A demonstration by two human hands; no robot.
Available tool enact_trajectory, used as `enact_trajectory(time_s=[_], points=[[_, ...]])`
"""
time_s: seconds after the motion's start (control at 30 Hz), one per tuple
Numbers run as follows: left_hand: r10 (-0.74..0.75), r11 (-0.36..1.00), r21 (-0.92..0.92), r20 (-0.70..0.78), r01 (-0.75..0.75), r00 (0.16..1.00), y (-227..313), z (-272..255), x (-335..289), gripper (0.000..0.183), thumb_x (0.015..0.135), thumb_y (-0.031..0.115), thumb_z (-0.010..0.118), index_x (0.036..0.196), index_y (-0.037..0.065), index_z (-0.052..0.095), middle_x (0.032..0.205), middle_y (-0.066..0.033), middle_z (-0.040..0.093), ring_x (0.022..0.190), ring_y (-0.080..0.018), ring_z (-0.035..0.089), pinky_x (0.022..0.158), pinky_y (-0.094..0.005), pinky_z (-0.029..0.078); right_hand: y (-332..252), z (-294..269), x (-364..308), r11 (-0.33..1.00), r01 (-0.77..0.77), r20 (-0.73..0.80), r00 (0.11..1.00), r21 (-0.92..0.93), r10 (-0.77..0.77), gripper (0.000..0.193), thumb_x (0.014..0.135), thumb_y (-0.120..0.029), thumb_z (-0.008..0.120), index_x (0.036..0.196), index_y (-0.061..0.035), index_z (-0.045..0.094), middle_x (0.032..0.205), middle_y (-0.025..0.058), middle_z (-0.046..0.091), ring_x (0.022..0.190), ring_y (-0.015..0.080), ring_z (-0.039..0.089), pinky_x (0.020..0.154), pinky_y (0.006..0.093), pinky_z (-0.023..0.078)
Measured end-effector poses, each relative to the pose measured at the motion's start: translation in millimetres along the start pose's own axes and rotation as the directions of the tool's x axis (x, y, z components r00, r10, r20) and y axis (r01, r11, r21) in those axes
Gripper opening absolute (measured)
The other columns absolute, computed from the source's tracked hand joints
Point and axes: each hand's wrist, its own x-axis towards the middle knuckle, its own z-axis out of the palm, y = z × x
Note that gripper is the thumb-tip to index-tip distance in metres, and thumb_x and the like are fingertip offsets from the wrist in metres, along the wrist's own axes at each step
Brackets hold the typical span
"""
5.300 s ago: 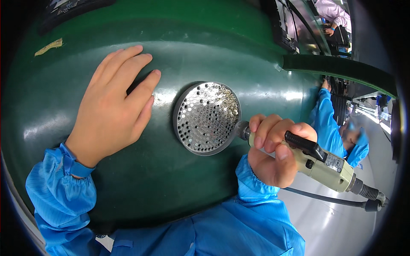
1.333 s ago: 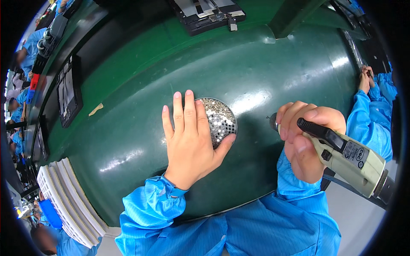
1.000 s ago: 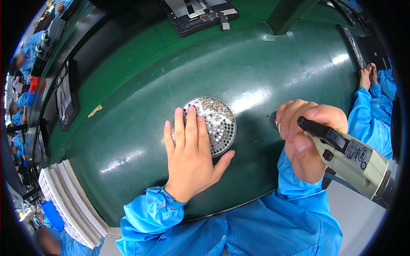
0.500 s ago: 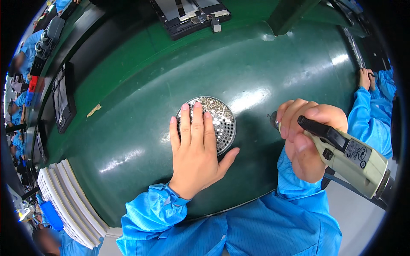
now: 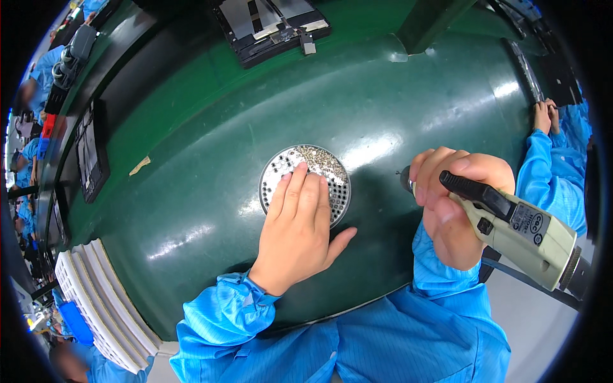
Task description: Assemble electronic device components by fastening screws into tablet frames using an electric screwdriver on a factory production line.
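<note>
My left hand (image 5: pixel 297 231) lies flat, palm down, over the lower part of a round screw tray (image 5: pixel 273 167) with rows of small holes. Its fingers are stretched out and point away from me. Loose small screws are heaped at the tray's far right side; the part beneath my palm is hidden. To the right, my right hand (image 5: pixel 461 204) is wrapped round a cream electric screwdriver (image 5: pixel 533 239) with a black lever. The tool's tip points left, above the green mat (image 5: pixel 211 281) and apart from the tray.
At the far edge lies an opened flat device (image 5: pixel 274 32) with exposed parts. Another dark device (image 5: pixel 93 153) rests on the left. White stacked trays (image 5: pixel 102 306) stand at the lower left. At right, a co-worker's hands (image 5: pixel 546 116) hold a dark strip. A green post (image 5: pixel 424 29) rises at the back.
My left hand has drawn its fingers closer together and moved slightly right and toward me, uncovering more of the tray's left side. The right hand and screwdriver have barely shifted.
</note>
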Motion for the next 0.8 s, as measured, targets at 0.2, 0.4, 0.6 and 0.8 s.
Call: enact_trajectory(time_s=[0.2, 0.4, 0.6, 0.8], points=[[0.032, 0.999, 0.007, -0.036, -0.032, 0.999, -3.9, 6.9, -2.5, 0.074, 0.074, 0.037, 0.076, 0.121, -0.015, 0.052, 0.125, -0.0271, 0.048, 0.125, -0.0447, 0.044, 0.107, -0.0533, 0.035, 5.3, -0.4, -4.5, 1.0, 0.015, 0.0, 1.0, 0.012, -0.015, 0.037, 0.079, 0.014, 0.059, 0.112, 0.0034, 0.048, 0.088, 0.0154, 0.061, 0.078, 0.0199, 0.063, 0.069, 0.0291, 0.052], [0.031, 0.999, -0.032, -0.033, -0.032, 0.999, -4.5, 1.3, 2.9, 0.076, 0.072, 0.036, 0.077, 0.122, -0.014, 0.052, 0.125, -0.0267, 0.048, 0.121, -0.0441, 0.047, 0.105, -0.0522, 0.037, -1.5, 2.1, -0.8, 0.999, -0.043, -0.023, 0.999, 0.034, 0.044, 0.039, 0.077, 0.016, 0.057, 0.112, 0.0035, 0.047, 0.089, 0.0164, 0.061, 0.078, 0.0197, 0.063, 0.069, 0.0284, 0.052], [0.061, 0.997, -0.037, -0.058, -0.063, 0.996, -6.5, 3.8, 1.4, 0.073, 0.072, 0.033, 0.077, 0.12, -0.015, 0.053, 0.125, -0.0275, 0.049, 0.122, -0.0437, 0.047, 0.105, -0.0499, 0.038, 2.1, 7.9, -3.2, 0.998, -0.047, -0.091, 0.995, -0.032, 0.043, 0.033, 0.086, -0.011, 0.064, 0.115, -0.004, 0.051, 0.07, 0.0055, 0.054, 0.063, 0.0178, 0.053, 0.063, 0.0367, 0.045], [0.08, 0.994, -0.068, -0.041, -0.083, 0.996, -12.4, -3.9, -8.7, 0.071, 0.072, 0.032, 0.077, 0.119, -0.015, 0.054, 0.125, -0.0279, 0.05, 0.12, -0.0439, 0.05, 0.102, -0.0494, 0.042, -1.3, 14.5, 3.4, 0.995, -0.075, -0.12, 0.99, -0.06, 0.067, 0.034, 0.085, -0.01, 0.064, 0.115, -0.004, 0.051, 0.069, 0.0056, 0.053, 0.062, 0.0178, 0.053, 0.062, 0.0369, 0.045]])
